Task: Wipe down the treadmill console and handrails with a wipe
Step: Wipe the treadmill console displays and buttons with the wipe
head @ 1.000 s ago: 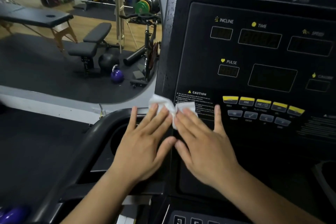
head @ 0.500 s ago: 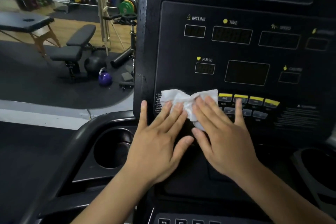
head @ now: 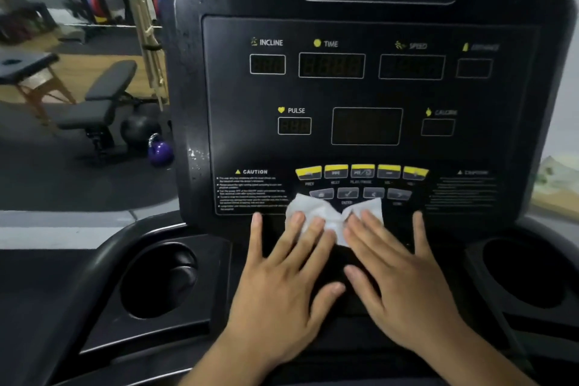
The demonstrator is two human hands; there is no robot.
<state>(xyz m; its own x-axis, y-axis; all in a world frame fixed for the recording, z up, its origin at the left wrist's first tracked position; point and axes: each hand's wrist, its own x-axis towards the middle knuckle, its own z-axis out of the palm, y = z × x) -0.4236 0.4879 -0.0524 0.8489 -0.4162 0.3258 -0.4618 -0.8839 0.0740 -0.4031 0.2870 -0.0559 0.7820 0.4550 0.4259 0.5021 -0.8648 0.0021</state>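
Black plastic fills the near view: two cup holders, one at the left [head: 158,280] and one at the right [head: 529,273], flank the base of the console [head: 369,88]. Between them both hands lie flat, fingers spread and gripping nothing. The left hand [head: 282,288] and right hand [head: 404,285] sit side by side, thumbs nearly touching, and their fingertips press a crumpled white wipe [head: 326,213] against the console's lower edge. The wipe lies just under the grey buttons [head: 347,194], overlapping the leftmost one, with a row of yellow buttons [head: 362,172] above those. A caution label [head: 252,189] sits to the wipe's left. Higher up are dark displays marked pulse, incline, time and speed. Small droplets show on the console's left border. Beyond it on the left are a purple kettlebell [head: 160,152], a black ball [head: 139,128], a bench [head: 100,103] and a massage table [head: 25,67].
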